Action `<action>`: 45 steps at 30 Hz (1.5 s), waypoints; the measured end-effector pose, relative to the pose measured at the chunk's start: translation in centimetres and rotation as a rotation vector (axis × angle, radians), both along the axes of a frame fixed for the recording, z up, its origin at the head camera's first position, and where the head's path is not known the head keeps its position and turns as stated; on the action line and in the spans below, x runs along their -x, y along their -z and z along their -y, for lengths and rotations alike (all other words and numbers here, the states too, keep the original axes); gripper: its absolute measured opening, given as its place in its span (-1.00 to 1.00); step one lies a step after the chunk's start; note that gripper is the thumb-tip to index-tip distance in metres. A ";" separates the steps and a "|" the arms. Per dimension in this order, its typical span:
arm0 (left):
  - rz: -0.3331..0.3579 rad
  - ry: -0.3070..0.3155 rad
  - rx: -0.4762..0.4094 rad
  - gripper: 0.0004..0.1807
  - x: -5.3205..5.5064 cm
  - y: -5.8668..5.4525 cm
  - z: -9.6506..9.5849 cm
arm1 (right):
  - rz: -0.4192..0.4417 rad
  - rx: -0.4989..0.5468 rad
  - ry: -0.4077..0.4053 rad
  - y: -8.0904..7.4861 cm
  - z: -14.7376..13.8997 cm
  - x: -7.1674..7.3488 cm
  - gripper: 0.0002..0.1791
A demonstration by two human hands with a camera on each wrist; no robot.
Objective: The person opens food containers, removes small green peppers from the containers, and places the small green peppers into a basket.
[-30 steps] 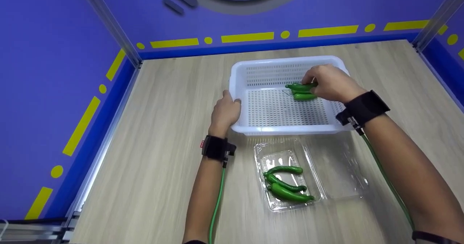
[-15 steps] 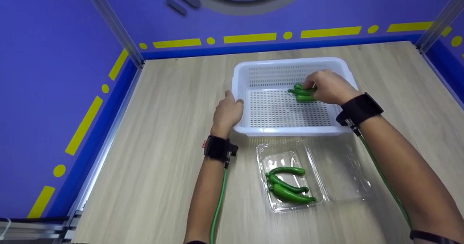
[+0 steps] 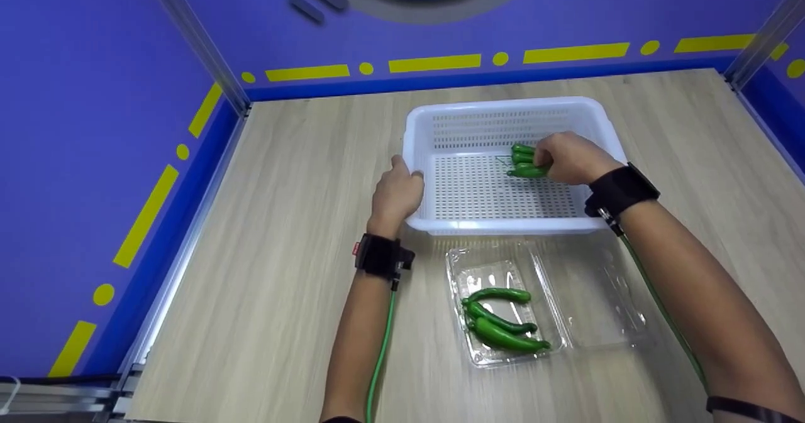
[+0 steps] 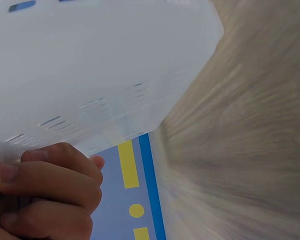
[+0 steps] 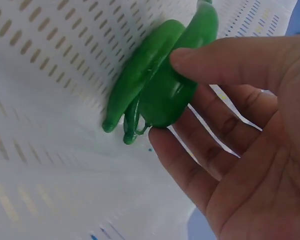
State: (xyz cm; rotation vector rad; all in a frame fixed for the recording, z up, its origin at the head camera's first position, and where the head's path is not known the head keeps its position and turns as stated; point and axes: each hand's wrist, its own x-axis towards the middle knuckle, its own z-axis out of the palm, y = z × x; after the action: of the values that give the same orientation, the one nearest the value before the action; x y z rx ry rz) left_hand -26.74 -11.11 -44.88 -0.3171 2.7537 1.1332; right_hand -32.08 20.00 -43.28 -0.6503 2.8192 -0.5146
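A white perforated plastic basket (image 3: pixel 503 224) stands on the table. My left hand (image 3: pixel 397 192) grips its left rim; the left wrist view shows the curled fingers (image 4: pixel 65 180) beside the basket's outer wall. Inside, at the right, my right hand (image 3: pixel 571 159) pinches a green chili pepper (image 5: pixel 172 92) between thumb and fingers. Other green peppers (image 5: pixel 140 70) lie against it on the perforated floor, partly hidden by the hand in the head view. Several more peppers are not distinguishable there.
In front of the basket lies an opened clear plastic clamshell box (image 3: pixel 462 341). Its left half holds 3 green chili peppers (image 3: pixel 503 327), and its lid (image 3: pixel 597 310) lies flat to the right. Blue panels (image 3: pixel 440 39) enclose the table's back and sides.
My right hand has shifted slightly toward me inside the basket, and the peppers under it have been rearranged. The left hand stays on the rim; the box's peppers have not moved.
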 end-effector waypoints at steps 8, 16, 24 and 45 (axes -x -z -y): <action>-0.013 0.002 0.004 -0.34 0.1 0.1 0.0 | 0.008 -0.034 -0.001 0.5 -0.4 0.3 -0.62; -0.029 0.014 0.015 -0.34 0.1 0.1 0.1 | 0.054 -0.068 0.012 0.6 -0.4 0.5 -0.61; -0.027 0.021 0.026 -0.30 0.1 -0.1 0.1 | 0.113 -0.098 0.045 0.7 -0.4 1.0 -0.56; -0.016 0.004 0.020 -0.31 0.1 0.0 0.0 | 0.132 -0.141 0.092 1.0 -0.2 1.2 -0.65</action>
State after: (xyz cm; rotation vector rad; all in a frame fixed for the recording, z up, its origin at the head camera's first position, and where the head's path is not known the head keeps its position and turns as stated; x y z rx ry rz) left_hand -26.84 -11.09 -44.93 -0.3057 2.7796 1.1124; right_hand -33.32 20.23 -44.31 -0.4445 2.7395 -0.3557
